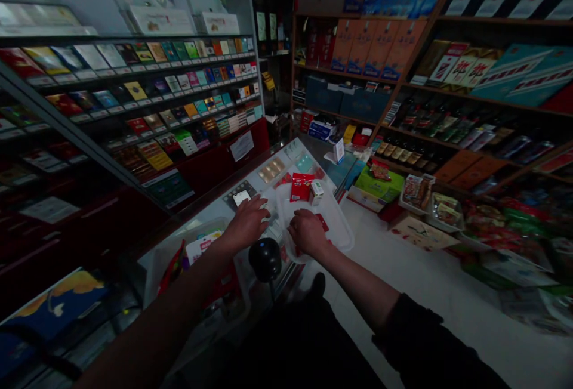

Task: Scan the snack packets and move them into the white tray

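My left hand [247, 221] lies palm down on the glass counter [286, 159], fingers stretched toward a small white card or phone [241, 197]. On the near edge of a clear plastic tray [342, 228] rests my right hand [307, 232], with its fingers curled under. A red packet [300, 187] and a small white box [316, 191] stand at the tray's far end. What the right fingers hold, if anything, is hidden.
A black round knob on a stalk [265, 259] stands just before my hands. Shelves of cigarette packs [147, 88] fill the left wall. Boxed liquor and bottles [447, 117] line the right shelves, with snack trays [418, 191] on the floor display.
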`<action>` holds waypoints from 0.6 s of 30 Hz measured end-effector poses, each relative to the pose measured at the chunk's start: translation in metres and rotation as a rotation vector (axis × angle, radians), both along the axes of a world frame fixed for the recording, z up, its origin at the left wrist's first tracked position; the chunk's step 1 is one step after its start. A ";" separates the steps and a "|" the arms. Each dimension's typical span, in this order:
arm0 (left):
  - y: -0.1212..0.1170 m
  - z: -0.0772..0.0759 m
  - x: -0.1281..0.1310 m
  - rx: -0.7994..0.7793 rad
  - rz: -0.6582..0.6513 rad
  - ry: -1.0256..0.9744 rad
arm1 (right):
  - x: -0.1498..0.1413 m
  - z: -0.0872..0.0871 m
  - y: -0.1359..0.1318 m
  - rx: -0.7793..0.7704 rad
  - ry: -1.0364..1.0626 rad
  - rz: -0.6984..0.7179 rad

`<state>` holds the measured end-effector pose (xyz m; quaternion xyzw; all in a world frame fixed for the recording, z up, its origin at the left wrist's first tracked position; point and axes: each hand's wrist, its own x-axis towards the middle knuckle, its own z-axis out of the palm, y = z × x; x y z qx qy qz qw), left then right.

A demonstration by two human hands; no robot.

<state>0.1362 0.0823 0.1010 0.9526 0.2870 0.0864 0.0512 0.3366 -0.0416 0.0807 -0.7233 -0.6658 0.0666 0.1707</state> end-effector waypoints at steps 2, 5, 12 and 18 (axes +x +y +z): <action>0.001 -0.001 0.018 -0.027 -0.002 -0.008 | 0.019 -0.003 0.000 -0.029 -0.012 -0.062; 0.006 -0.004 0.045 -0.062 0.015 -0.022 | 0.047 -0.007 0.006 -0.003 0.003 -0.180; 0.037 -0.009 0.097 -0.051 0.094 0.011 | 0.111 -0.005 0.043 0.028 -0.031 -0.315; 0.067 -0.008 0.131 -0.067 0.143 0.001 | 0.140 0.004 0.083 -0.017 -0.069 -0.300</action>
